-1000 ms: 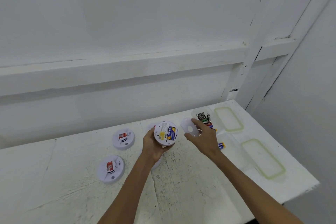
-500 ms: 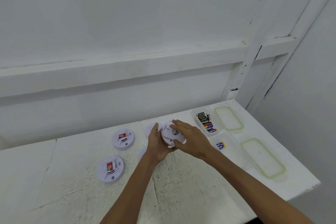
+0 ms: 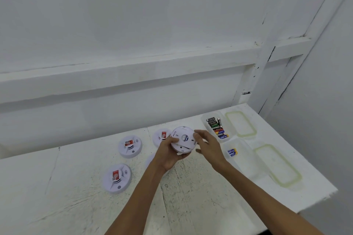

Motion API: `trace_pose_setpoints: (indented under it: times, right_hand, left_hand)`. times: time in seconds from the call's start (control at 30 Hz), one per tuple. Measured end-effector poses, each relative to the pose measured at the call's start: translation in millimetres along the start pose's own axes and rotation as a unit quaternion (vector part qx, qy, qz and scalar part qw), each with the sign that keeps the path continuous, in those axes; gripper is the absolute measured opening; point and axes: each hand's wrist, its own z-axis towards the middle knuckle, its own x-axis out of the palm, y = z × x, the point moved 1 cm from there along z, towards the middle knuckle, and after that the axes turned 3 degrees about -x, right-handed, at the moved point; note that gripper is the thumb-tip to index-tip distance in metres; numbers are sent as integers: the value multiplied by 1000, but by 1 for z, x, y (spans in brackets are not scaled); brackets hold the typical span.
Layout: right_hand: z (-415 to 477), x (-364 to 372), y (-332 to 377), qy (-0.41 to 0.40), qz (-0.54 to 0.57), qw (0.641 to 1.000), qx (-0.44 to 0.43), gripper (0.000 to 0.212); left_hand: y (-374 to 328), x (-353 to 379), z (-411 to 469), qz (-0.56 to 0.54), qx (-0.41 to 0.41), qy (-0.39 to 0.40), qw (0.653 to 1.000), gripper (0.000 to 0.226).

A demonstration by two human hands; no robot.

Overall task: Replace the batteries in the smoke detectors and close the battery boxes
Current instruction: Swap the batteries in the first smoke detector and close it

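On the white table, two loose smoke detectors are laid at the left, one farther and one nearer, each round, white and marked with a red label. A third detector is partly hidden behind the left hand. The held detector, a white disc with a small round opening at its centre, is gripped above the table by the left hand, thumb on its face and fingers curled beneath. Being round, it has no long axis; its flat face is tilted up toward the camera. The right hand is held just beside its right rim, fingers loosely spread; contact cannot be told. At the far right, a clear battery box is seen.
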Motion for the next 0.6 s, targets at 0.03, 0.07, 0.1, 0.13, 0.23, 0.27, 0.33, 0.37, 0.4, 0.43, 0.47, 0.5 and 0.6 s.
trace_pose_setpoints:
  times: [0.03, 0.07, 0.1, 0.13, 0.23, 0.27, 0.33, 0.37, 0.4, 0.43, 0.47, 0.5, 0.6]
  right_hand:
    - [-1, 1, 0, 9, 44, 998, 52, 32]
    - [-1, 2, 1, 17, 87, 991, 95, 33]
    - [-1, 2, 2, 20, 120, 985, 124, 33]
    - [1, 0, 3, 22, 138, 980, 139, 33]
    - [5, -4, 5, 40, 150, 975, 158, 36]
    - [6, -5, 5, 45, 152, 974, 161, 37]
    - [6, -4, 5, 46, 155, 974, 156, 36]
    - [7, -3, 6, 43, 153, 976, 151, 35]
    - [7, -3, 6, 41, 152, 976, 151, 33]
    - [7, -2, 7, 40, 156, 974, 159, 32]
    - [7, -2, 8, 40, 166, 970, 175, 30]
    - [8, -2, 9, 38, 180, 963, 195, 29]
    - [9, -4, 11, 22, 223, 944, 243, 25]
  left_hand:
    - [1, 0, 1, 6, 3, 1, 1000, 34]
    - [2, -1, 2, 13, 5, -1, 1000, 36]
    - [3, 0, 2, 20, 6, -1, 1000, 39]
    - [4, 0, 3, 26, 8, 0, 1000, 42]
    - [4, -1, 4, 39, 19, -2, 999, 47]
    - [3, -1, 4, 43, 20, -2, 999, 50]
    - [2, 0, 3, 50, 21, 3, 999, 58]
    - [1, 2, 3, 52, 24, 7, 998, 58]
    - [0, 2, 3, 57, 31, 9, 998, 56]
    - [-1, 3, 3, 61, 38, 11, 997, 54]
    - [-2, 2, 3, 66, 46, 12, 997, 55]
    - [-2, 2, 4, 69, 52, 13, 996, 57]
    - [2, 1, 5, 66, 63, 24, 996, 55]
